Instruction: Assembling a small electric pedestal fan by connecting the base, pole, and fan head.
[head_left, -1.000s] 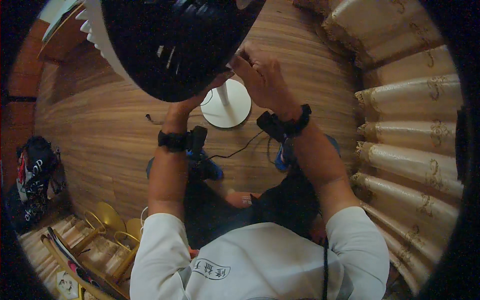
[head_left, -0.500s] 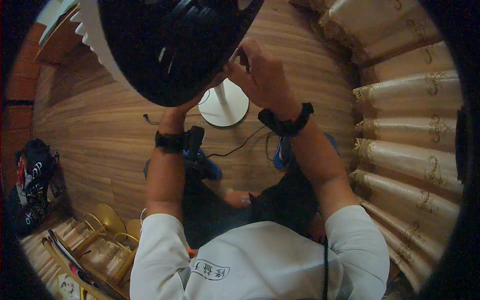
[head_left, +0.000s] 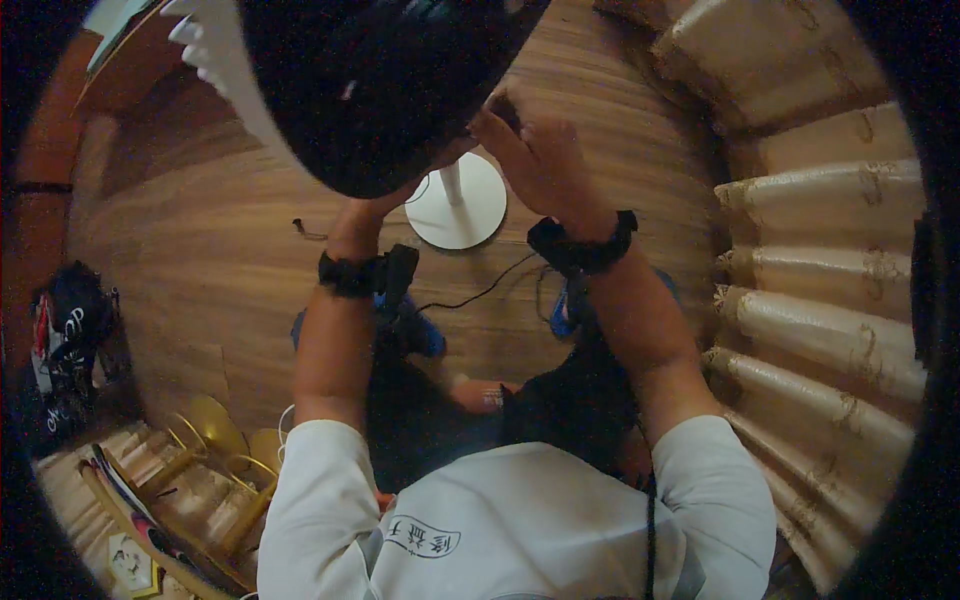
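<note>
A large, glossy dark dome-shaped thing (head_left: pixel 380 90) with a white jagged rim (head_left: pixel 235 85) fills the top of the view; I cannot make out its kind. Beneath it, a white pole (head_left: pixel 451 186) rises from a round white base (head_left: pixel 470 222) on the floor. My left hand (head_left: pixel 378 207) reaches under the dome's lower edge, its fingers hidden behind it. At the dome's lower right edge is my right hand (head_left: pixel 545 155), thumb and fingers curled together. Whatever lies between those fingertips is too blurred to name. Both wrists wear black straps.
A black cord (head_left: pixel 480 292) runs across the wooden floor between my feet, and a short cable end (head_left: pixel 308 232) lies left of the base. Patterned curtains (head_left: pixel 820 310) hang at the right. At the left are a dark bag (head_left: pixel 75 340) and a gold-framed rack (head_left: pixel 215 450).
The dark dome has shifted slightly right and upward in the view. My right hand has turned a little, its fingers more curled, and both forearms have moved slightly right.
</note>
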